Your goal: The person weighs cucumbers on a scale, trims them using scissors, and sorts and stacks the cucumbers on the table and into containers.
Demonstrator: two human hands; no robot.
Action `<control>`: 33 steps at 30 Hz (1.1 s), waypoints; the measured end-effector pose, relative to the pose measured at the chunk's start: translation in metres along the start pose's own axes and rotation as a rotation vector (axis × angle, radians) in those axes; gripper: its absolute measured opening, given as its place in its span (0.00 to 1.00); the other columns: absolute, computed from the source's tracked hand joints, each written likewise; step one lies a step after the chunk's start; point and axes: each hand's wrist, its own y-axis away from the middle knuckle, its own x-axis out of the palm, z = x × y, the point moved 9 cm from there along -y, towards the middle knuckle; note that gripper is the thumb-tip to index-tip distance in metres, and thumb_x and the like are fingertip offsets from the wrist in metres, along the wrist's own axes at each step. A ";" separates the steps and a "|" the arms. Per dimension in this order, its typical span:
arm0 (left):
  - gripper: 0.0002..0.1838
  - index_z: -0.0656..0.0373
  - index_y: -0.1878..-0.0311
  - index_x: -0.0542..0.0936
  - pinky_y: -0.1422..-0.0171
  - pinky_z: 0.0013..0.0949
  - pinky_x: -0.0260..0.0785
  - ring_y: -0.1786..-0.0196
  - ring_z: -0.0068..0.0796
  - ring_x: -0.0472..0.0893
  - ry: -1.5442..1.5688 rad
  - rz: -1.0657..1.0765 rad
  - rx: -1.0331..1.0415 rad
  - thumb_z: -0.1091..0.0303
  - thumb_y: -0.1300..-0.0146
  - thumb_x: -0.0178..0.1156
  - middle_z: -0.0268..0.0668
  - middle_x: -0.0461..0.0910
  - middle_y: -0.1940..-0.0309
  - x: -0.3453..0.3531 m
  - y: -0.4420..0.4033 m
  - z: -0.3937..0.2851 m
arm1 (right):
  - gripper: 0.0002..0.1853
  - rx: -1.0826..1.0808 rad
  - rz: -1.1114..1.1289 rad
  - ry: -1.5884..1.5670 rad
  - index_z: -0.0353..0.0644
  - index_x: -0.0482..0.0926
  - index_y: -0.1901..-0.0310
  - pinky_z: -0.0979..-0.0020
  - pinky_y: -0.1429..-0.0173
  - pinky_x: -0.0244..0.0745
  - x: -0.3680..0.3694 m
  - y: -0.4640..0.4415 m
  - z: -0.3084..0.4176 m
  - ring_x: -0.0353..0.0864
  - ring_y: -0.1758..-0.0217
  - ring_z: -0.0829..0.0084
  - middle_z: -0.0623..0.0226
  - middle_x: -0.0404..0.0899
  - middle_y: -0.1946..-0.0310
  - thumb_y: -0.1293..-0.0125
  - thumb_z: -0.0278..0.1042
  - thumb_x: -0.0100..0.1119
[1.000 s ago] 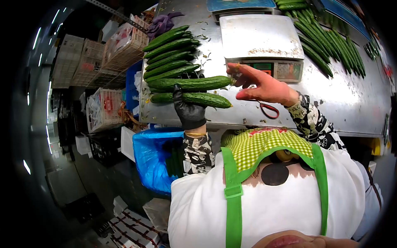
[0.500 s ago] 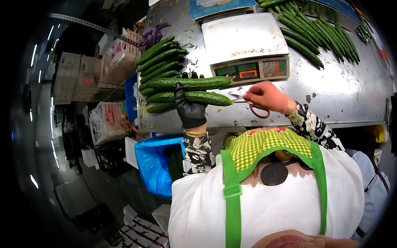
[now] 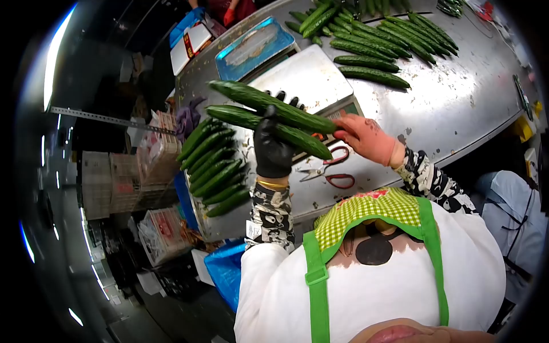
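Cucumber row (image 3: 217, 177) sits at 8 o'clock from the black-gloved left hand (image 3: 273, 147), which is wrapped round two cucumbers (image 3: 303, 119), now swung up over the scale (image 3: 311, 74), so the work's shifted there; scissors (image 3: 321, 170) at 4, right hand (image 3: 367, 138) at 3, fingers on one tip, can't tell if pinching

We counted two of the wearer's hands: one left hand (image 3: 272, 147) and one right hand (image 3: 365, 137). We found two cucumbers (image 3: 294, 114) in the left hand, at least six in the row (image 3: 216, 177) on the one metal table (image 3: 457, 97), and well over ten in the far pile (image 3: 363, 49), where overlap hid the exact number. We also saw one pair of scissors (image 3: 324, 167), one white-topped scale (image 3: 300, 74), one blue tray (image 3: 255, 50) and one purple cloth (image 3: 187, 121).
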 end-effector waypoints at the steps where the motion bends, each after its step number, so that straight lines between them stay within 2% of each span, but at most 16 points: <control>1: 0.30 0.52 0.25 0.64 0.28 0.57 0.72 0.33 0.51 0.77 0.001 -0.036 -0.091 0.64 0.27 0.61 0.45 0.73 0.32 -0.004 -0.003 0.011 | 0.14 -0.001 0.010 0.164 0.39 0.79 0.44 0.59 0.54 0.77 -0.002 0.005 0.000 0.82 0.58 0.53 0.52 0.81 0.58 0.28 0.30 0.62; 2: 0.30 0.53 0.25 0.64 0.29 0.57 0.73 0.33 0.50 0.77 -0.034 -0.003 -0.100 0.64 0.27 0.61 0.45 0.73 0.32 -0.001 -0.007 0.014 | 0.07 0.083 0.044 0.198 0.38 0.80 0.56 0.56 0.56 0.75 -0.002 0.009 -0.009 0.81 0.58 0.48 0.53 0.83 0.63 0.28 0.33 0.62; 4: 0.25 0.61 0.31 0.70 0.35 0.49 0.78 0.37 0.44 0.80 -0.128 0.052 -0.064 0.67 0.28 0.62 0.44 0.77 0.37 0.010 -0.010 0.011 | 0.10 0.138 0.031 0.201 0.41 0.82 0.58 0.56 0.57 0.75 -0.009 0.025 -0.019 0.82 0.60 0.49 0.55 0.83 0.65 0.28 0.38 0.62; 7: 0.19 0.66 0.37 0.76 0.36 0.45 0.77 0.43 0.44 0.84 -0.493 -0.032 -0.024 0.70 0.28 0.60 0.47 0.83 0.46 -0.008 -0.041 -0.013 | 0.12 0.288 0.039 0.201 0.42 0.83 0.61 0.57 0.59 0.75 -0.016 0.055 -0.049 0.83 0.63 0.52 0.57 0.83 0.68 0.30 0.42 0.64; 8: 0.16 0.71 0.43 0.78 0.41 0.40 0.78 0.48 0.42 0.86 -0.605 -0.081 0.145 0.75 0.31 0.59 0.47 0.85 0.51 0.001 -0.049 -0.031 | 0.12 0.349 0.048 0.201 0.42 0.84 0.63 0.58 0.59 0.75 -0.018 0.065 -0.060 0.83 0.64 0.53 0.57 0.83 0.69 0.31 0.43 0.65; 9: 0.16 0.67 0.44 0.80 0.44 0.39 0.79 0.51 0.36 0.87 -0.941 -0.048 0.283 0.74 0.34 0.60 0.44 0.87 0.55 -0.001 -0.064 -0.045 | 0.13 0.401 0.034 0.157 0.41 0.84 0.63 0.59 0.60 0.75 -0.020 0.072 -0.066 0.83 0.65 0.55 0.57 0.83 0.70 0.32 0.44 0.66; 11: 0.25 0.54 0.43 0.82 0.54 0.39 0.80 0.59 0.39 0.89 -1.643 -0.087 0.442 0.65 0.46 0.75 0.41 0.89 0.59 -0.011 -0.093 -0.057 | 0.14 0.509 0.009 0.065 0.41 0.84 0.65 0.61 0.61 0.75 -0.020 0.088 -0.078 0.83 0.67 0.58 0.58 0.82 0.72 0.33 0.45 0.69; 13: 0.25 0.46 0.44 0.83 0.52 0.42 0.79 0.59 0.44 0.88 -2.055 0.003 0.726 0.64 0.48 0.72 0.42 0.88 0.58 0.007 -0.102 -0.044 | 0.15 0.527 0.022 0.061 0.40 0.84 0.64 0.62 0.62 0.75 -0.016 0.097 -0.085 0.82 0.67 0.61 0.59 0.82 0.71 0.35 0.45 0.70; 14: 0.24 0.46 0.44 0.83 0.54 0.47 0.78 0.59 0.46 0.86 -2.180 0.115 0.768 0.63 0.49 0.70 0.40 0.87 0.61 -0.004 -0.112 -0.030 | 0.14 0.524 0.035 0.088 0.40 0.84 0.64 0.62 0.62 0.75 -0.015 0.098 -0.084 0.82 0.67 0.60 0.59 0.82 0.70 0.34 0.44 0.70; 16: 0.25 0.47 0.45 0.82 0.54 0.48 0.75 0.61 0.46 0.86 -2.424 0.211 0.561 0.62 0.50 0.70 0.38 0.86 0.63 -0.026 -0.130 -0.006 | 0.13 0.488 0.030 0.134 0.41 0.84 0.62 0.61 0.59 0.76 -0.014 0.099 -0.083 0.82 0.64 0.59 0.59 0.83 0.68 0.35 0.43 0.70; 21: 0.28 0.47 0.40 0.79 0.46 0.50 0.70 0.51 0.45 0.84 -2.446 0.211 0.409 0.57 0.47 0.67 0.40 0.84 0.55 -0.069 -0.144 0.015 | 0.09 0.307 0.042 0.375 0.45 0.85 0.60 0.57 0.47 0.73 -0.011 0.100 -0.084 0.80 0.53 0.56 0.61 0.83 0.62 0.36 0.40 0.69; 25: 0.37 0.50 0.36 0.77 0.42 0.52 0.67 0.49 0.46 0.83 -2.324 0.277 0.404 0.39 0.46 0.69 0.42 0.83 0.52 -0.056 -0.132 0.012 | 0.10 0.347 0.024 0.327 0.46 0.85 0.59 0.55 0.43 0.71 -0.007 0.106 -0.096 0.78 0.50 0.55 0.62 0.83 0.60 0.36 0.41 0.69; 26: 0.45 0.54 0.32 0.73 0.36 0.54 0.63 0.44 0.46 0.80 -2.354 0.316 0.203 0.31 0.46 0.67 0.43 0.81 0.48 -0.050 -0.131 0.015 | 0.10 0.341 0.042 0.337 0.46 0.85 0.58 0.55 0.43 0.70 -0.005 0.105 -0.096 0.78 0.50 0.55 0.62 0.83 0.60 0.36 0.41 0.69; 29: 0.50 0.56 0.27 0.68 0.29 0.57 0.57 0.38 0.46 0.76 -2.439 0.285 0.287 0.32 0.45 0.67 0.44 0.77 0.42 -0.046 -0.122 0.023 | 0.11 0.314 0.060 0.343 0.46 0.84 0.57 0.55 0.43 0.70 -0.002 0.099 -0.093 0.78 0.49 0.55 0.61 0.83 0.60 0.36 0.41 0.68; 30: 0.54 0.58 0.23 0.62 0.22 0.62 0.48 0.31 0.46 0.70 -2.460 0.260 0.255 0.32 0.44 0.65 0.45 0.73 0.36 -0.053 -0.121 0.028 | 0.11 0.304 0.061 0.341 0.46 0.84 0.57 0.55 0.43 0.70 0.000 0.098 -0.091 0.78 0.49 0.55 0.61 0.82 0.60 0.36 0.41 0.68; 33: 0.56 0.56 0.20 0.57 0.19 0.63 0.43 0.26 0.49 0.66 -2.509 0.232 0.272 0.29 0.41 0.62 0.47 0.68 0.28 -0.056 -0.117 0.029 | 0.11 0.284 0.058 0.359 0.46 0.85 0.55 0.55 0.42 0.70 0.002 0.097 -0.090 0.78 0.49 0.55 0.61 0.83 0.59 0.36 0.40 0.68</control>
